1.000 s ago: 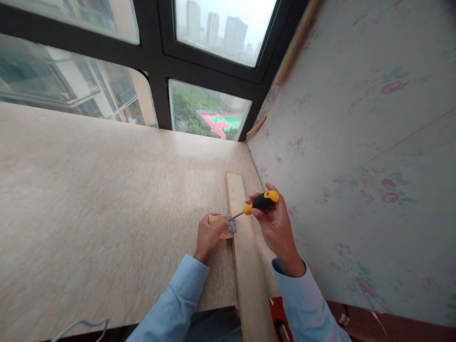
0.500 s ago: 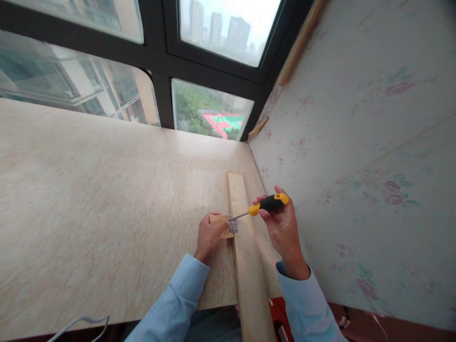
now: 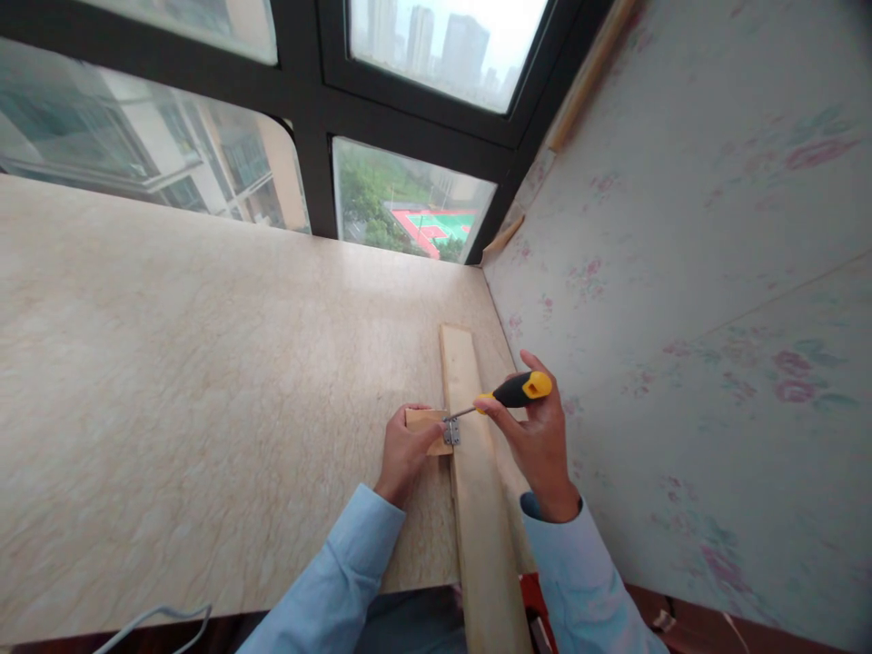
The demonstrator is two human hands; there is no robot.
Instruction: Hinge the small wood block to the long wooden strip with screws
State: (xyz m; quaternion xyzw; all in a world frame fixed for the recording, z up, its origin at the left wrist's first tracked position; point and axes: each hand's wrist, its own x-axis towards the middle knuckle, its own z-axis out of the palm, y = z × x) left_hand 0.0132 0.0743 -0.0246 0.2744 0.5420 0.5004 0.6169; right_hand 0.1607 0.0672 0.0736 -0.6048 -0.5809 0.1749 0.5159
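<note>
A small metal hinge (image 3: 452, 431) lies across the joint between a small wooden block (image 3: 426, 419) and a long wooden board (image 3: 485, 527). My left hand (image 3: 403, 448) is closed around the block, its thumb beside the hinge's left leaf. With its fingers around the black and yellow handle, my right hand (image 3: 541, 436) holds a screwdriver (image 3: 519, 390). The slanting shaft brings the tip to the upper left part of the hinge, near my left thumb. Whether a screw sits under the tip is too small to tell.
The board rests on a marble-patterned sill (image 3: 204, 391) and juts past its front edge. Floral-papered wall (image 3: 681, 272) rises close on the right, a dark-framed window (image 3: 409, 109) behind. A grey cable (image 3: 156, 613) hangs at the lower left; something red (image 3: 531, 595) shows below the board.
My right hand first drew slightly right with the screwdriver; its fingers have since shifted on the handle. The left hand keeps its hold on the block. The view has tilted slightly.
</note>
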